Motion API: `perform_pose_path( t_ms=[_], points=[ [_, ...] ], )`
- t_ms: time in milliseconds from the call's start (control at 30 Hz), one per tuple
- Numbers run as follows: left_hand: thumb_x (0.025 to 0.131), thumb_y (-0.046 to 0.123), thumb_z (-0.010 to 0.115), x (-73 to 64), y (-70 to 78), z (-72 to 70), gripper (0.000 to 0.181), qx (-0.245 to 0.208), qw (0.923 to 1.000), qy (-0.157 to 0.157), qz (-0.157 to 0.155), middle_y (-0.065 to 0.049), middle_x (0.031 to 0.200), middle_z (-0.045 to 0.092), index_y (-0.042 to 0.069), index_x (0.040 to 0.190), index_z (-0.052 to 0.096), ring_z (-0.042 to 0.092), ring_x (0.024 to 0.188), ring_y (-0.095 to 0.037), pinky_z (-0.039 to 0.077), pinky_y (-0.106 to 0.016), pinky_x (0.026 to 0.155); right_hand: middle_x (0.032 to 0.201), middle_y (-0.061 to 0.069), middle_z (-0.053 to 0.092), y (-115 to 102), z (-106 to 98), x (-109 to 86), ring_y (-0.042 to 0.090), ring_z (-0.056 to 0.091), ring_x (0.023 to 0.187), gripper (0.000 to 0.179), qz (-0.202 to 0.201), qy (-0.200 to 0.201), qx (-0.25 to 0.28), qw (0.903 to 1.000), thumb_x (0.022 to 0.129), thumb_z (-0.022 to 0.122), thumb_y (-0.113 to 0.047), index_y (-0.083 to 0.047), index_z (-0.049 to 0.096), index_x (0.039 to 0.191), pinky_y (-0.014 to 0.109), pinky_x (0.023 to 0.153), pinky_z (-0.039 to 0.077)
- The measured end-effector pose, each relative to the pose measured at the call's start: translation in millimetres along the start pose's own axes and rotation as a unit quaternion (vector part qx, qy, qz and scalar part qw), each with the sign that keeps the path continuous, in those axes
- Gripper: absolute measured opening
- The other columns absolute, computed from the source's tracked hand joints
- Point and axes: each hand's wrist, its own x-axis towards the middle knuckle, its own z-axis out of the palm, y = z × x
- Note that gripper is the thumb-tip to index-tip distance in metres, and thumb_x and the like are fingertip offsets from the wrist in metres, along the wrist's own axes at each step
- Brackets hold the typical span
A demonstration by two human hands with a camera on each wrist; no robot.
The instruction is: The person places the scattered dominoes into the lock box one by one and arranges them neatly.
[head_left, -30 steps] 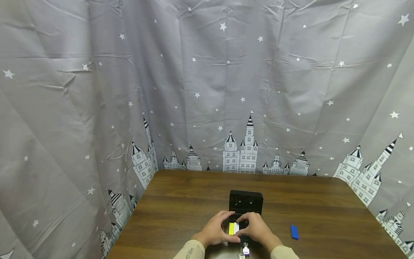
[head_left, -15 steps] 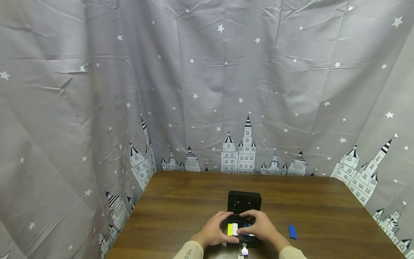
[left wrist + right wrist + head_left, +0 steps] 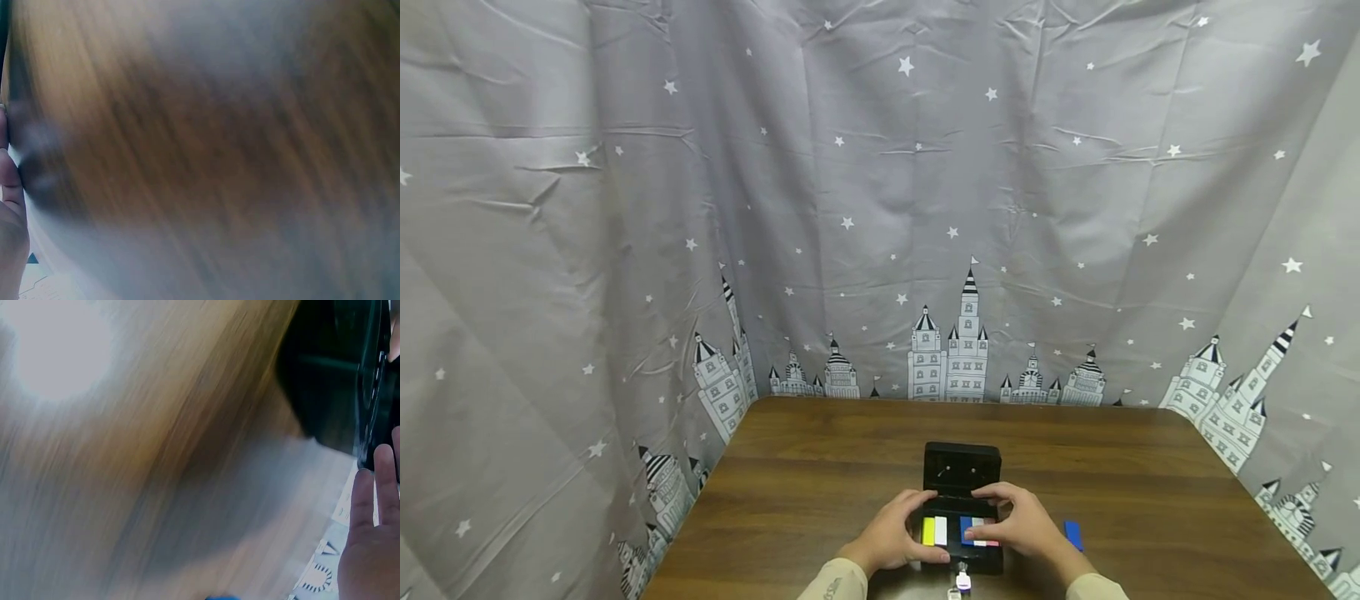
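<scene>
A black case [image 3: 951,482] lies open on the table, its lid raised at the back. Inside are a yellow block [image 3: 929,531] and a white block [image 3: 941,531] on the left, and a blue block [image 3: 966,531] with white and red pieces on the right. My left hand [image 3: 886,532] holds the left side of the case, index finger at the back, thumb along the front. Over the right part of the case my right hand [image 3: 1026,525] is spread, thumb overlapping the blue block. In the right wrist view, straight fingers [image 3: 362,500] lie beside the case [image 3: 331,400].
To the right of the right hand, a loose blue block [image 3: 1072,535] lies on the brown wooden table [image 3: 820,467]. Small shiny pale pieces [image 3: 962,581] sit in front of the case. A grey starry curtain [image 3: 865,167] with printed castles hangs behind.
My right hand has moved rightward across the case, bringing the blue block and the pieces beside it into sight. My left hand keeps its place at the case's left side.
</scene>
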Motion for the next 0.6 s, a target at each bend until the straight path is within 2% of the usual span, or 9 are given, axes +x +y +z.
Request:
perform_pose_path(
  t_ms=[167,400,500,600],
  points=[
    [0.07,0.057,0.087,-1.6,3.3,-1.4,0.091,-0.003,0.9999,-0.003,-0.01,0.006,0.134,0.055,0.021,0.146,0.053,0.053,0.118,-0.014,0.046,-0.046,0.101,0.115,0.002,0.069,8,-11,-4.7,0.027,0.06,0.1,0.049,0.019,0.009,-0.017,0.9996,0.072,0.092,-0.031,-0.015,0.074,0.114,0.044,0.081,0.051],
    [0.068,0.058,0.088,-1.1,3.0,-0.2,0.092,-0.008,0.9997,-0.001,-0.021,0.005,0.134,0.055,0.022,0.145,0.054,0.052,0.122,-0.017,0.045,-0.049,0.103,0.11,0.0,0.07,19,-27,-13.9,0.024,0.062,0.097,0.048,0.016,0.036,-0.047,0.9981,0.07,0.093,-0.034,-0.014,0.075,0.11,0.035,0.08,0.052],
    [0.068,0.058,0.088,-0.7,1.9,0.5,0.092,-0.009,0.9997,-0.001,-0.024,0.006,0.134,0.055,0.022,0.145,0.054,0.052,0.121,-0.016,0.045,-0.049,0.103,0.111,0.002,0.068,25,-35,-17.5,0.026,0.062,0.097,0.053,0.011,0.039,-0.057,0.9975,0.069,0.093,-0.035,-0.01,0.074,0.111,0.037,0.079,0.053],
    [0.067,0.057,0.089,-0.5,1.0,0.8,0.091,-0.011,0.9996,0.0,-0.025,0.006,0.132,0.056,0.023,0.145,0.054,0.053,0.119,-0.015,0.045,-0.048,0.102,0.113,0.003,0.067,30,-43,-20.3,0.029,0.062,0.099,0.058,0.023,0.031,-0.071,0.9967,0.067,0.094,-0.035,-0.008,0.073,0.114,0.044,0.081,0.053]
  ],
)
